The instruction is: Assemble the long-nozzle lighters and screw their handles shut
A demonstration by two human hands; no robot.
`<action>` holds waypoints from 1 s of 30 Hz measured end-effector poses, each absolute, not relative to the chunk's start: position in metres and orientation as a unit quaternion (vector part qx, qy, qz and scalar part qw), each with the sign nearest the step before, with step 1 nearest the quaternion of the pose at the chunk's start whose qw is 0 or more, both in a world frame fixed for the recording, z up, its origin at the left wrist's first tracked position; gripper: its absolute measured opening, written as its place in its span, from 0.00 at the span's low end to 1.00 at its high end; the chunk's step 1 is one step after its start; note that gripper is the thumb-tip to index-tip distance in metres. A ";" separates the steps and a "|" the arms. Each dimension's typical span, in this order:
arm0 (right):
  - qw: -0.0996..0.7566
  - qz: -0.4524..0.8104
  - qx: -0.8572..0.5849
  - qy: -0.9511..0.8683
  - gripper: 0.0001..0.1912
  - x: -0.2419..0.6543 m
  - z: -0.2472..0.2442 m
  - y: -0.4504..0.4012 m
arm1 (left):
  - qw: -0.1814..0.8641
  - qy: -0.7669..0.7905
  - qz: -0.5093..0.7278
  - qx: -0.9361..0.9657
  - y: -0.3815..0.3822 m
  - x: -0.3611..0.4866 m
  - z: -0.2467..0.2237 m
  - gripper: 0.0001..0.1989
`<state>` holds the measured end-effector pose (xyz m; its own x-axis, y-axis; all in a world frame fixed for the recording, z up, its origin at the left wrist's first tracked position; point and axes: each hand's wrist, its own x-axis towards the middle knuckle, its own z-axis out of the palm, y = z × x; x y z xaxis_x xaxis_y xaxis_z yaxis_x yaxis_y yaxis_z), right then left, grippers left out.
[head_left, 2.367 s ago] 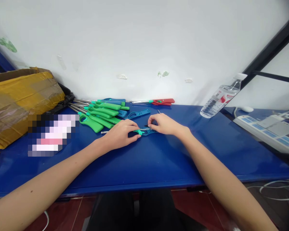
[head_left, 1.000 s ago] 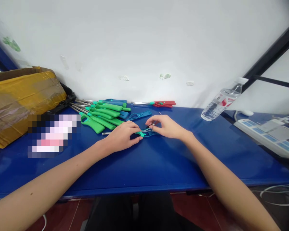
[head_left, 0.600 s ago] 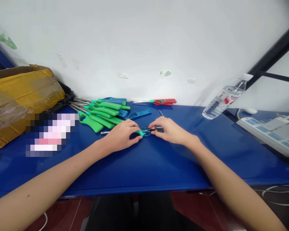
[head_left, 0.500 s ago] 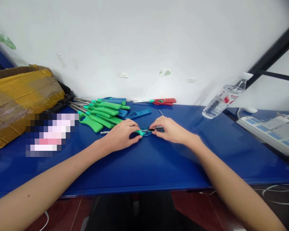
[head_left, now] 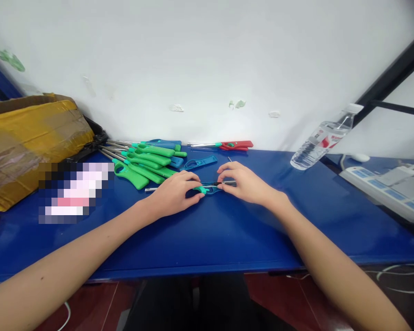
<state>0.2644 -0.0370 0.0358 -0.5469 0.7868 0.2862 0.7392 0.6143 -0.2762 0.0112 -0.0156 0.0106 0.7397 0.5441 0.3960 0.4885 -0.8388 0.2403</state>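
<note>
On the table in front of me lies a long-nosed lighter with an open blue handle shell (head_left: 212, 190) and a teal collar (head_left: 202, 189). Its metal tube (head_left: 151, 189) sticks out to the left, beyond my left hand (head_left: 174, 192). That hand is closed on the lighter near the collar, thumb in front and fingers behind. At the handle end, my right hand (head_left: 244, 183) pinches a small dark part (head_left: 229, 183) with a black tip over the shell. Its exact kind is hard to make out. A loose blue shell half (head_left: 200, 162) lies just behind.
Green-handled lighters (head_left: 152, 161) are piled at the back left, and a red-handled lighter (head_left: 237, 145) lies by the wall. A taped cardboard box (head_left: 34, 142) stands at left. To the right are a water bottle (head_left: 322, 138) and a white power strip (head_left: 382, 193).
My right fingers have lifted and spread slightly, and the dark part sits a little differently over the shell. My left hand keeps its hold in nearly the same place.
</note>
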 end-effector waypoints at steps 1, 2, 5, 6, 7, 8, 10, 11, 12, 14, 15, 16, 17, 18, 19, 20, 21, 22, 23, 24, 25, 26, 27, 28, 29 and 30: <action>0.203 0.058 -0.431 -0.877 0.06 0.264 0.036 -0.037 | 0.062 0.279 0.239 0.928 -0.016 0.012 0.011 0.13; 0.212 0.056 -0.427 -0.877 0.06 0.264 0.036 -0.037 | 0.064 0.282 0.249 0.924 -0.015 0.012 0.010 0.14; 0.231 0.052 -0.421 -0.876 0.06 0.263 0.037 -0.038 | 0.069 0.306 0.284 0.906 -0.014 0.015 0.007 0.15; 0.234 0.052 -0.420 -0.875 0.06 0.262 0.037 -0.038 | 0.068 0.318 0.295 0.898 -0.013 0.016 0.006 0.16; 0.237 0.053 -0.419 -0.875 0.06 0.262 0.037 -0.038 | 0.067 0.331 0.306 0.890 -0.012 0.017 0.004 0.16; 0.240 0.053 -0.419 -0.874 0.06 0.261 0.037 -0.038 | 0.064 0.343 0.315 0.883 -0.011 0.018 0.002 0.16; 0.242 0.052 -0.416 -0.875 0.05 0.261 0.037 -0.038 | 0.056 0.358 0.327 0.873 -0.009 0.019 -0.002 0.17; 0.243 0.050 -0.414 -0.876 0.05 0.261 0.036 -0.038 | 0.052 0.361 0.330 0.871 -0.008 0.020 -0.003 0.16; 0.244 0.048 -0.412 -0.877 0.05 0.260 0.036 -0.038 | 0.049 0.362 0.331 0.870 -0.007 0.021 -0.004 0.16; 0.244 0.047 -0.409 -0.878 0.06 0.260 0.036 -0.038 | 0.049 0.359 0.331 0.871 -0.007 0.022 -0.005 0.16; 0.244 0.047 -0.408 -0.879 0.06 0.260 0.036 -0.038 | 0.051 0.355 0.329 0.874 -0.007 0.022 -0.004 0.16; 0.244 0.048 -0.407 -0.879 0.06 0.260 0.036 -0.038 | 0.055 0.350 0.326 0.877 -0.007 0.023 -0.004 0.16; 0.245 0.050 -0.407 -0.879 0.06 0.260 0.037 -0.038 | 0.059 0.344 0.322 0.880 -0.007 0.023 -0.003 0.16; 0.245 0.051 -0.407 -0.879 0.06 0.260 0.037 -0.038 | 0.063 0.338 0.319 0.883 -0.007 0.024 -0.003 0.16; 0.245 0.053 -0.407 -0.878 0.06 0.260 0.037 -0.039 | 0.066 0.332 0.318 0.886 -0.007 0.024 -0.003 0.16; 0.244 0.054 -0.408 -0.878 0.06 0.260 0.038 -0.039 | 0.068 0.326 0.317 0.888 -0.008 0.024 -0.002 0.15; 0.244 0.054 -0.408 -0.878 0.06 0.260 0.038 -0.039 | 0.069 0.322 0.317 0.890 -0.008 0.024 -0.002 0.15; 0.244 0.054 -0.407 -0.878 0.06 0.260 0.038 -0.039 | 0.071 0.319 0.317 0.890 -0.008 0.024 -0.003 0.15; 0.245 0.053 -0.406 -0.879 0.06 0.260 0.038 -0.039 | 0.072 0.317 0.318 0.891 -0.008 0.025 -0.003 0.15; 0.247 0.052 -0.405 -0.879 0.06 0.260 0.038 -0.039 | 0.073 0.315 0.318 0.891 -0.008 0.025 -0.003 0.15; 0.249 0.052 -0.405 -0.878 0.05 0.259 0.038 -0.039 | 0.075 0.314 0.319 0.891 -0.008 0.025 -0.003 0.15; 0.251 0.054 -0.405 -0.878 0.05 0.259 0.038 -0.039 | 0.077 0.314 0.320 0.891 -0.008 0.025 -0.003 0.16; 0.251 0.057 -0.406 -0.877 0.05 0.259 0.038 -0.039 | 0.079 0.314 0.320 0.890 -0.008 0.025 -0.003 0.16; 0.252 0.059 -0.408 -0.875 0.05 0.259 0.038 -0.039 | 0.080 0.315 0.321 0.890 -0.008 0.025 -0.004 0.16; 0.253 0.062 -0.409 -0.875 0.05 0.259 0.038 -0.039 | 0.081 0.316 0.322 0.889 -0.008 0.025 -0.004 0.16; 0.254 0.064 -0.409 -0.874 0.05 0.259 0.038 -0.039 | 0.081 0.318 0.323 0.888 -0.008 0.025 -0.004 0.15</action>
<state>0.2591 -0.0390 0.0382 -0.5364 0.7481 0.3907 0.6827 0.6567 -0.3203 0.0246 -0.0081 -0.0038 0.5895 0.6175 0.5208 0.5124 -0.7842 0.3498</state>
